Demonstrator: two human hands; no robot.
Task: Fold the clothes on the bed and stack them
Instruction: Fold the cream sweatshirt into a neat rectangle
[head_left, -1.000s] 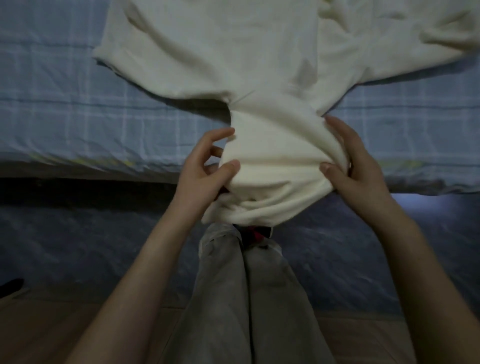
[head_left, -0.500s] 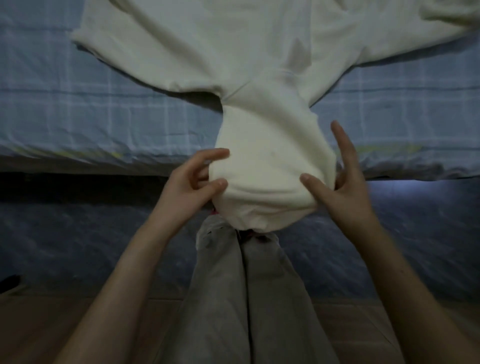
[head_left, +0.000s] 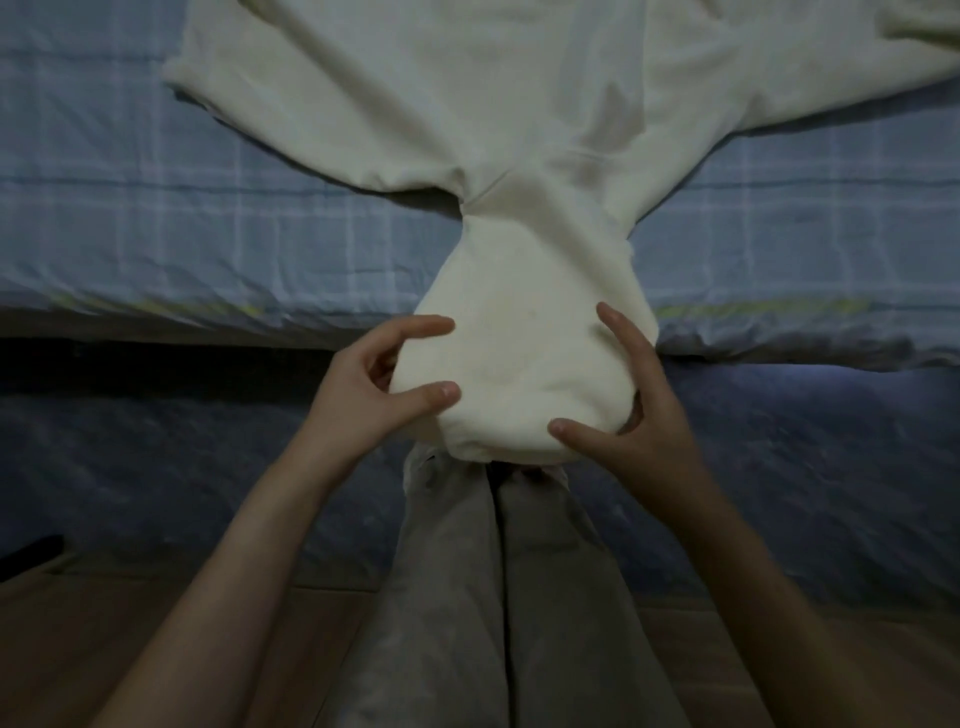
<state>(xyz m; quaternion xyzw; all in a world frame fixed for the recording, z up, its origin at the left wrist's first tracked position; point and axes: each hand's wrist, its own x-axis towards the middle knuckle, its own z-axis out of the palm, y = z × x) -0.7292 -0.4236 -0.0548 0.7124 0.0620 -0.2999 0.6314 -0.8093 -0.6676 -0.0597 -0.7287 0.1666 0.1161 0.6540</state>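
Hanging over the near edge of the bed (head_left: 156, 325), one bulging end of the cream garment (head_left: 519, 130) is sitting right between the two hands, while the rest is lying spread across the blue checked sheet (head_left: 130, 218) farther back. The left hand (head_left: 374, 395) is gripping the bulge's left side, forefinger curling over the top and thumb pressing in below, with cloth caught between them. The right hand (head_left: 649, 415) is cupping the right side, spread wider: forefinger lying up along the cloth, thumb pressing on the lower front, the other fingers tucking in behind the fabric, so it too is holding the garment.

Whether that end is a hood, a sleeve or something else, I cannot tell. The light is dim and the folds are giving little away. The garment is running off the top and right edges of the view, so its outline is cut off. The left hand's other fingers are curling in shadow against the cloth, hard to make out.

Below the hands, the person's legs in grey trousers (head_left: 493, 597) are standing close to the bed's dark side, and the bulge's bottom edge is covering the top of them. Wooden floor (head_left: 130, 649) is showing on either side, and a small dark object (head_left: 31, 551), too dim to identify, is lying at the far left.
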